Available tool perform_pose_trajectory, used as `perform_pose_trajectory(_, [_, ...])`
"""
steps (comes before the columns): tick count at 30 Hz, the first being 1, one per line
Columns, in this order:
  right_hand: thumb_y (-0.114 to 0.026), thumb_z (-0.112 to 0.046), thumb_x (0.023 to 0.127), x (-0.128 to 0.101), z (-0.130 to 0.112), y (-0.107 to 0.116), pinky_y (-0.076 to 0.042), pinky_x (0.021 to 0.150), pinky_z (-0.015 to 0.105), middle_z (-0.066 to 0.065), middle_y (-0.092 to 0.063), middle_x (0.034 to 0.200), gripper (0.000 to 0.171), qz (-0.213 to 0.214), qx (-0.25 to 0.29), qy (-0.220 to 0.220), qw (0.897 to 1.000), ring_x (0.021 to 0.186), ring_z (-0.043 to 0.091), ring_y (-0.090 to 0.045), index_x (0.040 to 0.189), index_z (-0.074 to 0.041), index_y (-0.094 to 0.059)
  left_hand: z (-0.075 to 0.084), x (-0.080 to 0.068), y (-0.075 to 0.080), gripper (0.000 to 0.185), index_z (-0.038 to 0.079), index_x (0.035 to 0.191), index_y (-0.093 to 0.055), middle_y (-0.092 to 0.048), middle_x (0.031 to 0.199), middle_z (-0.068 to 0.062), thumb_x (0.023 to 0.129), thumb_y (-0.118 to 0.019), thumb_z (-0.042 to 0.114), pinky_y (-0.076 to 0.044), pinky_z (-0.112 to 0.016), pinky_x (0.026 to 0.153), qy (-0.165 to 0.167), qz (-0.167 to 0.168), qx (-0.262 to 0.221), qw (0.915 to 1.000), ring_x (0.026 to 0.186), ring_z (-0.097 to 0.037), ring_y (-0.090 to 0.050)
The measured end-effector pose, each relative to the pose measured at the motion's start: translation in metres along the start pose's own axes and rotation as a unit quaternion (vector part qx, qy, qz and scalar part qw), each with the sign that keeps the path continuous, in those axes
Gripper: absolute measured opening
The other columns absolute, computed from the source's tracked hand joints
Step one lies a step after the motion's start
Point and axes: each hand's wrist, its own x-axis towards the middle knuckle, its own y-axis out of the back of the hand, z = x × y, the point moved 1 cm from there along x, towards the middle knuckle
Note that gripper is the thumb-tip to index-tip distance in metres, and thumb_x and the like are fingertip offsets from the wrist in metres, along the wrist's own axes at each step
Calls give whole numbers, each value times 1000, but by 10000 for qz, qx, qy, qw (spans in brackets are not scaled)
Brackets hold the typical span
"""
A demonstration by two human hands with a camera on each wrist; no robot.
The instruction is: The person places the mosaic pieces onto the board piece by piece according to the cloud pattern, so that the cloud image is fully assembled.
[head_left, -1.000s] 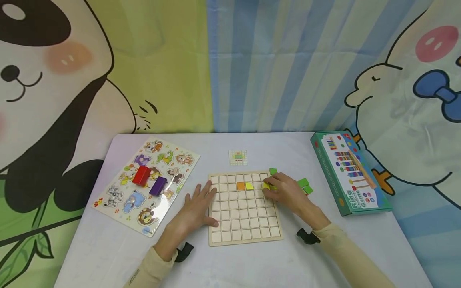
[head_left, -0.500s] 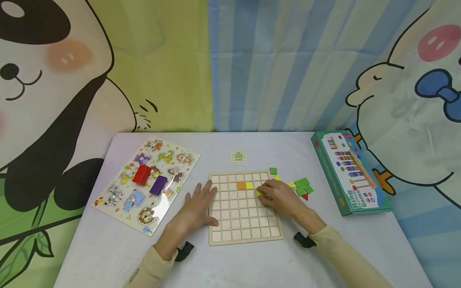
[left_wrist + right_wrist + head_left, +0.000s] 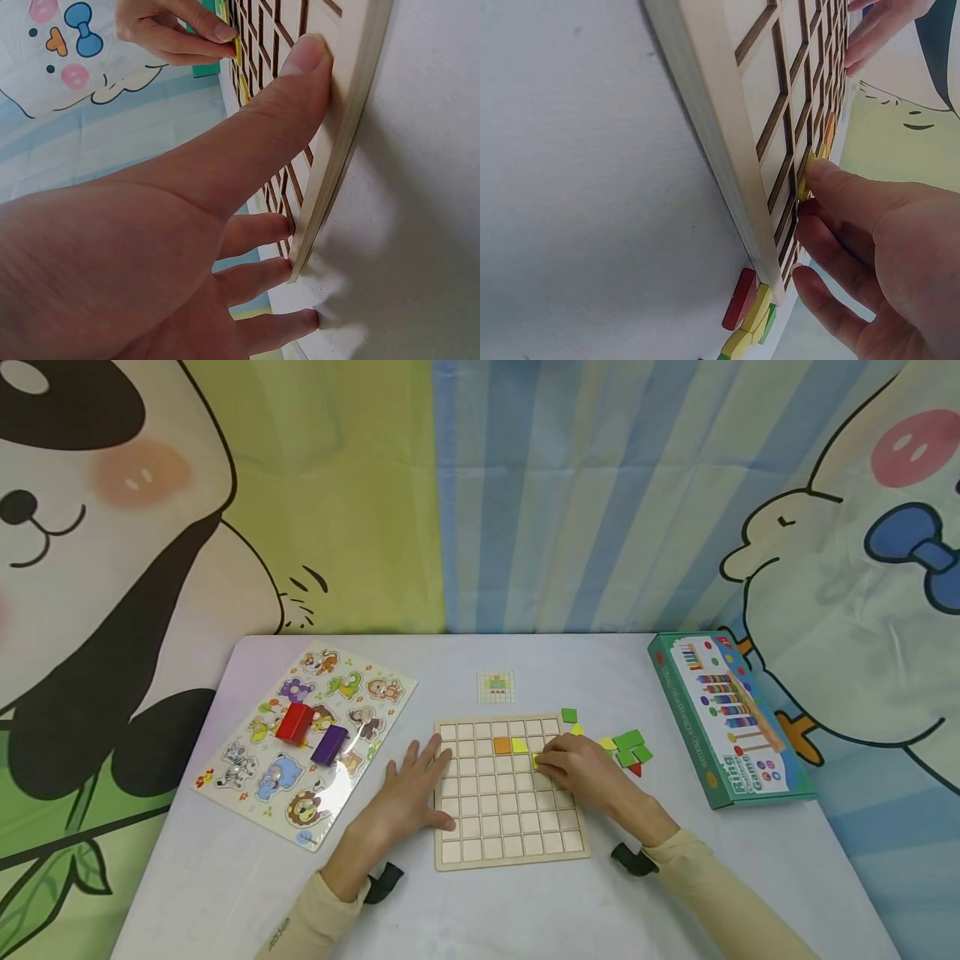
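Note:
A wooden grid board lies flat on the table. My left hand rests on its left edge with the fingers spread; in the left wrist view the thumb presses on the rim. Thumb and fingers of my right hand pinch a small yellow tile at a cell in the board's upper right part, and mostly hide it in the head view. Just up and left of that hand, an orange square tile and another yellow tile sit side by side in cells.
Several loose green tiles, a red tile and yellow ones lie right of the board. Behind it is a small pattern card. An animal puzzle board bears a red block and a purple block. A green box lies at right.
My right hand has moved left from the board's right edge, bringing the pinched yellow tile in over the cells, and then nearly stopped. The left hand stays in place.

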Motion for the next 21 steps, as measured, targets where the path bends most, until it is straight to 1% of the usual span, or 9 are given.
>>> perform_pose_trajectory(14, [-86, -12, 81, -4, -3, -4, -58, 69, 30, 2, -72, 92, 16, 486, -114, 136, 9987, 81, 15, -67, 96, -10, -82, 0, 0, -1, 109, 6, 158, -33, -10, 171, -15, 70, -91, 31, -9, -76, 118, -9, 33, 69, 10000, 155, -48, -6])
perform_pose_trajectory(18, [-85, -13, 81, -6, -1, -3, -57, 71, 31, 2, -72, 92, 15, 532, -177, 164, 9983, 82, 14, -66, 96, -10, -82, 0, 1, -1, 109, 5, 158, -33, -10, 171, -15, 69, -91, 31, -9, -77, 117, 2, 30, 78, 10000, 155, -48, -6])
perform_pose_trajectory(21, [-86, -13, 80, -6, 1, 1, -58, 75, 32, 2, -72, 93, 16, 570, -240, 97, 9980, 84, 15, -67, 96, -10, -82, 0, 0, -1, 109, 5, 158, -33, -10, 171, -16, 69, -91, 31, -9, -77, 117, 0, 31, 71, 10000, 155, -48, -6])
